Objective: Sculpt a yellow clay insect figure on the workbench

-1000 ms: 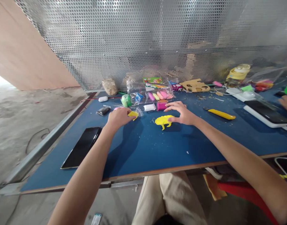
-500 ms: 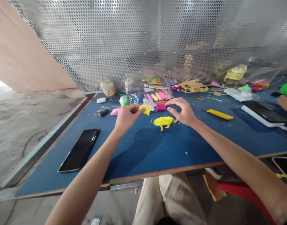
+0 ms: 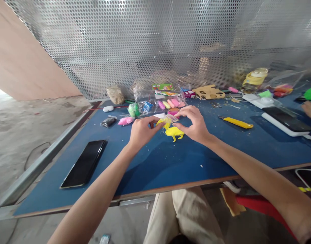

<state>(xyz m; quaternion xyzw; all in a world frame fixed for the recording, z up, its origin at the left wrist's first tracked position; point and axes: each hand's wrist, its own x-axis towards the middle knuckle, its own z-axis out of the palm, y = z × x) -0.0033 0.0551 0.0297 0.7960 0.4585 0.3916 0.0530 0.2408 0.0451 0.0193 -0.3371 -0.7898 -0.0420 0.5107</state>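
My left hand (image 3: 143, 133) pinches a small clear plastic packet of yellow clay (image 3: 165, 122). My right hand (image 3: 196, 126) grips the packet's clear end between thumb and fingertips. Below them on the table stands a yellow clay animal figure (image 3: 174, 133) with short legs, its right end hidden behind my right thumb. Just behind the hands, a magenta clay piece (image 3: 173, 114) is partly covered by the packet. Pink clay in a packet (image 3: 126, 121) and a green wrapped lump (image 3: 133, 109) lie left of my left hand.
A blue table (image 3: 150, 169) carries a dark phone (image 3: 84, 164), a yellow utility knife (image 3: 238, 122) and a black packet (image 3: 108, 121). At the back are a bag of coloured clay (image 3: 168, 104) and a perforated metal panel (image 3: 145, 40). Another person's hand (image 3: 310, 109) is at far right.
My left hand has moved right with the yellow clay packet, over the animal figure. My right hand has come left and closed on the packet's clear end.
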